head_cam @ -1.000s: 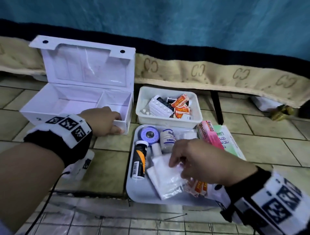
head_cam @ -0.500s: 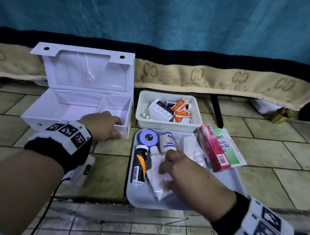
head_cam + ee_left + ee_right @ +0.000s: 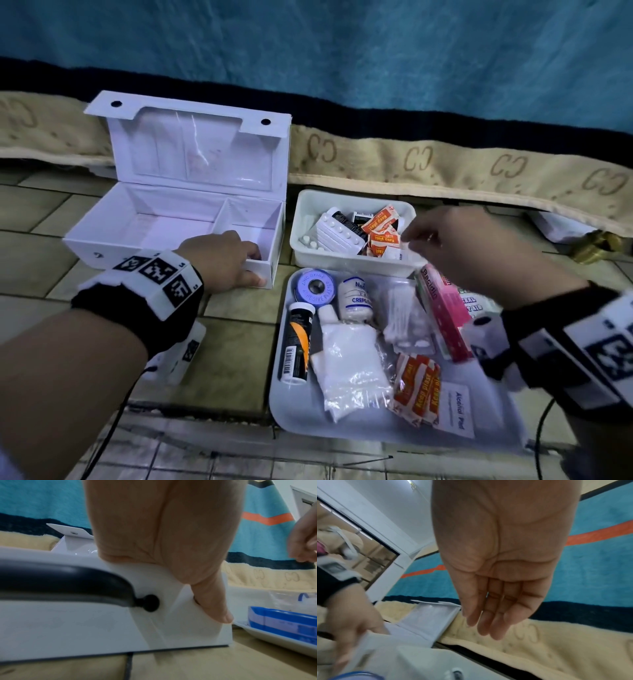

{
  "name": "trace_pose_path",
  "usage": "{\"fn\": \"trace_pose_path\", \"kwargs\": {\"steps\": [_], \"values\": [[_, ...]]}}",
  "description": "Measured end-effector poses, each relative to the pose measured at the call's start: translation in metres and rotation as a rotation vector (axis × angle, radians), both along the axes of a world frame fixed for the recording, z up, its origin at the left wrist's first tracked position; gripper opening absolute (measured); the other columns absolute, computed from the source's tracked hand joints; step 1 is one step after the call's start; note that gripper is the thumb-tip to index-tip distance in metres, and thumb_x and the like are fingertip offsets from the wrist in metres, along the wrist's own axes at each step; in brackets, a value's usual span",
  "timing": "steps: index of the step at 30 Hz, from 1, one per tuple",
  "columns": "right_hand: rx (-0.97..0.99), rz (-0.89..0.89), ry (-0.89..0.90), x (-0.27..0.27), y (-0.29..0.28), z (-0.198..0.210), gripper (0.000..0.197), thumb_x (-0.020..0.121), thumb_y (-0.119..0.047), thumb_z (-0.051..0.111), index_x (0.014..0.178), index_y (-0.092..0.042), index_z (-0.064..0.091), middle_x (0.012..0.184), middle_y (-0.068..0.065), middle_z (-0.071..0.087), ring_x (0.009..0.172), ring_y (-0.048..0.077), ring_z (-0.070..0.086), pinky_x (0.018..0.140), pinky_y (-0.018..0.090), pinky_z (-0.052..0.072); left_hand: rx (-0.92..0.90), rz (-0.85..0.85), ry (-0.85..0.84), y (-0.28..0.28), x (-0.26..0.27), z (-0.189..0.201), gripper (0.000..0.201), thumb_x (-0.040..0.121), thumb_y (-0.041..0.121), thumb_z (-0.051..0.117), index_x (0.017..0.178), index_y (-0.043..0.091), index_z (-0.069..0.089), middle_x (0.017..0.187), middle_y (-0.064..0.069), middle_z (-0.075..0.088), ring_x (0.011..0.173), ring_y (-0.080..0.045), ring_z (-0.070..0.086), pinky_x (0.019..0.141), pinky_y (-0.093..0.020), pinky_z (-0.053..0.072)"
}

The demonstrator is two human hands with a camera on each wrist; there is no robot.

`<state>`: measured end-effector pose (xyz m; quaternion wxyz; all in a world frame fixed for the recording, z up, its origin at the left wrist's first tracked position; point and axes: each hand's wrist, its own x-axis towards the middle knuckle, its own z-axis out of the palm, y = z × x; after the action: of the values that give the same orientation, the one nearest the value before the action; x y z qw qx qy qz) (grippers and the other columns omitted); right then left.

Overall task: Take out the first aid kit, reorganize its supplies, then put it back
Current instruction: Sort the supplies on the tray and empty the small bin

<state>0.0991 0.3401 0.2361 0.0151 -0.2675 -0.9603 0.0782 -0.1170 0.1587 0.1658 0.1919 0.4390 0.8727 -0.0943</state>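
The white first aid box (image 3: 154, 226) stands open on the floor with nothing in its compartments. My left hand (image 3: 222, 260) grips its front right corner, fingers over the rim and thumb (image 3: 214, 608) on the front wall (image 3: 85, 628). My right hand (image 3: 455, 246) hovers over the right side of the white tub (image 3: 352, 196), its fingers (image 3: 488, 615) straight and holding nothing. In the tub lie blister packs (image 3: 337, 233) and plasters (image 3: 380, 229). The tray (image 3: 301, 411) holds a tape roll (image 3: 314, 285), a crepe bandage (image 3: 355, 299), a black tube (image 3: 296, 342), a cotton bag (image 3: 352, 370) and a pink box (image 3: 442, 315).
A beige and blue blanket (image 3: 445, 161) hangs along the far side behind the box and tub. More plasters (image 3: 416, 387) and an alcohol pad (image 3: 457, 407) lie at the tray's near right. Tiled floor (image 3: 233, 359) shows between the box and the tray.
My right hand has left the cotton bag on the tray and risen away from me to hover over the tub. The left hand has stayed on the box corner.
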Motion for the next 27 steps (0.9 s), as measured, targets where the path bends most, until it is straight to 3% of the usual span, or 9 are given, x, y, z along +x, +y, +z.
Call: {"fn": "trace_pose_path", "kwargs": {"steps": [3, 4, 8, 13, 16, 20, 23, 25, 27], "values": [[0.005, -0.069, -0.005, -0.013, 0.027, 0.000, 0.017, 0.089, -0.020, 0.058, 0.099, -0.025, 0.070, 0.086, -0.003, 0.065, 0.071, 0.016, 0.057, 0.074, 0.028, 0.048, 0.000, 0.002, 0.003, -0.001, 0.001, 0.000, 0.049, 0.086, 0.060, 0.049, 0.126, 0.033, 0.047, 0.127, 0.000, 0.045, 0.107, -0.022, 0.055, 0.088, -0.038, 0.046], [0.004, -0.061, -0.047, -0.020, 0.033, -0.003, 0.018, 0.089, -0.020, 0.057, 0.101, -0.025, 0.069, 0.085, -0.004, 0.061, 0.073, 0.017, 0.056, 0.074, 0.027, 0.046, -0.001, 0.002, 0.005, -0.001, 0.001, 0.000, 0.049, 0.086, 0.060, 0.048, 0.126, 0.033, 0.047, 0.127, 0.000, 0.045, 0.108, -0.022, 0.054, 0.088, -0.038, 0.046], [0.009, 0.057, -0.191, -0.051, 0.041, -0.016, 0.026, 0.091, -0.024, 0.053, 0.116, -0.029, 0.061, 0.108, -0.002, 0.063, 0.104, 0.020, 0.058, 0.089, 0.031, 0.046, 0.000, 0.004, 0.008, 0.000, 0.001, 0.001, 0.048, 0.086, 0.060, 0.048, 0.127, 0.034, 0.046, 0.128, 0.000, 0.045, 0.109, -0.022, 0.054, 0.089, -0.038, 0.046], [-0.042, 0.155, -0.333, -0.085, 0.025, -0.029, 0.031, 0.094, -0.024, 0.049, 0.123, -0.025, 0.059, 0.123, -0.003, 0.060, 0.109, 0.019, 0.057, 0.087, 0.026, 0.040, -0.003, 0.006, 0.010, 0.000, 0.001, 0.001, 0.049, 0.086, 0.060, 0.048, 0.127, 0.034, 0.046, 0.127, 0.000, 0.045, 0.110, -0.022, 0.054, 0.090, -0.040, 0.046], [-0.013, 0.155, -0.433, -0.098, 0.017, -0.040, 0.033, 0.094, -0.024, 0.048, 0.125, -0.019, 0.058, 0.128, 0.001, 0.058, 0.117, 0.021, 0.053, 0.094, 0.027, 0.040, -0.006, 0.007, 0.008, -0.001, 0.001, 0.000, 0.050, 0.086, 0.060, 0.048, 0.128, 0.034, 0.045, 0.127, 0.000, 0.045, 0.111, -0.022, 0.053, 0.090, -0.039, 0.045], [0.076, 0.126, -0.411, -0.103, 0.012, -0.048, 0.027, 0.089, -0.019, 0.055, 0.112, -0.010, 0.064, 0.116, 0.007, 0.063, 0.108, 0.024, 0.057, 0.093, 0.034, 0.047, 0.006, 0.013, 0.005, -0.001, 0.000, -0.001, 0.049, 0.085, 0.061, 0.049, 0.126, 0.034, 0.046, 0.126, 0.001, 0.045, 0.111, -0.022, 0.053, 0.090, -0.039, 0.045], [0.079, 0.050, -0.328, -0.106, 0.008, -0.051, 0.005, 0.084, -0.011, 0.057, 0.086, -0.009, 0.062, 0.088, 0.004, 0.058, 0.086, 0.024, 0.056, 0.075, 0.030, 0.047, 0.009, 0.013, 0.006, 0.000, 0.001, -0.001, 0.050, 0.084, 0.061, 0.050, 0.126, 0.034, 0.047, 0.125, 0.001, 0.046, 0.110, -0.022, 0.053, 0.091, -0.040, 0.045], [0.083, -0.022, -0.272, -0.110, 0.007, -0.052, 0.021, 0.084, -0.006, 0.054, 0.064, -0.009, 0.048, 0.071, 0.004, 0.050, 0.074, 0.025, 0.051, 0.067, 0.029, 0.041, 0.013, 0.013, 0.006, -0.001, 0.000, -0.001, 0.050, 0.084, 0.061, 0.050, 0.127, 0.034, 0.047, 0.125, 0.001, 0.046, 0.111, -0.022, 0.053, 0.091, -0.039, 0.045], [0.064, -0.076, -0.217, -0.113, 0.008, -0.051, 0.027, 0.085, 0.000, 0.049, 0.059, -0.007, 0.043, 0.064, 0.005, 0.045, 0.071, 0.026, 0.051, 0.064, 0.029, 0.040, 0.013, 0.012, 0.007, -0.001, 0.000, -0.001, 0.050, 0.085, 0.061, 0.050, 0.127, 0.034, 0.046, 0.126, 0.001, 0.046, 0.111, -0.022, 0.053, 0.090, -0.038, 0.045]]}}
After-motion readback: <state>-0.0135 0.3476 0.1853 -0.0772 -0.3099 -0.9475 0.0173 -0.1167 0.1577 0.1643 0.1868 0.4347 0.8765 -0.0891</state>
